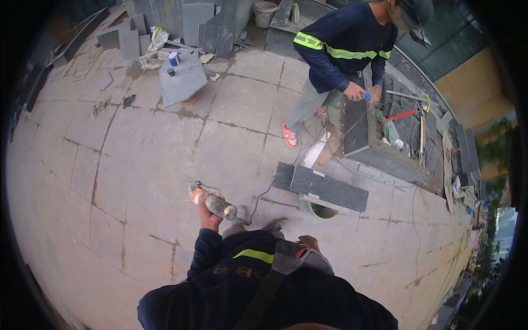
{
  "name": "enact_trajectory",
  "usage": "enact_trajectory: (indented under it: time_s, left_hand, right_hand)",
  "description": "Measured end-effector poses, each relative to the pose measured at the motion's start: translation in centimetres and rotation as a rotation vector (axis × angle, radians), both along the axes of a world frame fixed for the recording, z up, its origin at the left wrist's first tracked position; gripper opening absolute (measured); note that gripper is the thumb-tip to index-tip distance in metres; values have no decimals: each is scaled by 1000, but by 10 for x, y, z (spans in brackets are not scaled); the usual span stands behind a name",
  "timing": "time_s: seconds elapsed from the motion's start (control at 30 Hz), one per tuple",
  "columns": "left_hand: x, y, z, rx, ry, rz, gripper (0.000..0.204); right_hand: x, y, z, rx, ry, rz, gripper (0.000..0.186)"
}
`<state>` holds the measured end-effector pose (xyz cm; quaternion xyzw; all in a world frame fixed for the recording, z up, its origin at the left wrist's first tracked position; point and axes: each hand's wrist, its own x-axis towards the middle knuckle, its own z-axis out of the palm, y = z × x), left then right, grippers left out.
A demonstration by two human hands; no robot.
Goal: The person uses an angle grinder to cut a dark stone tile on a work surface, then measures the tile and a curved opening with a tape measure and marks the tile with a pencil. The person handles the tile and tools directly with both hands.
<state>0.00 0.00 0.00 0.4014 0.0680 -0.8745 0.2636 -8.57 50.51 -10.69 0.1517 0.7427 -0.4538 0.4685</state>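
Note:
My left hand [209,212] grips a dusty power tool [221,205] with an orange and white front end and a dark side handle; its cable [257,202] runs toward the stone slabs ahead. My right hand [308,242] is low by my body, beside a grey pouch [291,256] with a red edge, its fingers partly hidden and too small to make out. Forward and right of the tool, two dark speckled slabs [329,187] lie across a round container [322,210], with a white board [317,146] and some cardboard [333,147] behind them.
A co-worker [346,49] bends over a stone-sided planter [371,157] holding tools and debris, a blue object in hand. A grey slab [184,88] carrying small cans stands on the tiled pavement [126,165]. More slabs [217,36] and a white bucket [265,16] line the back.

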Motion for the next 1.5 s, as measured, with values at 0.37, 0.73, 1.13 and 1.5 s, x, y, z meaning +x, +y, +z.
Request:
enact_trajectory:
  time_s: [0.37,0.73,1.13,1.5]
  left_hand:
    - [36,7,-1,4,18,-13,23]
    - [45,-5,-11,60,-11,-22,24]
    - [43,-11,-13,-95,-45,-92,26]
    - [45,-7,-7,-99,-68,-72,25]
  right_hand:
    - [25,18,-12,58,93,163,38]
    - [18,-17,25,84,133,122,35]
    - [40,-9,13,87,120,94,33]
    - [42,-9,0,1,-9,-116,30]
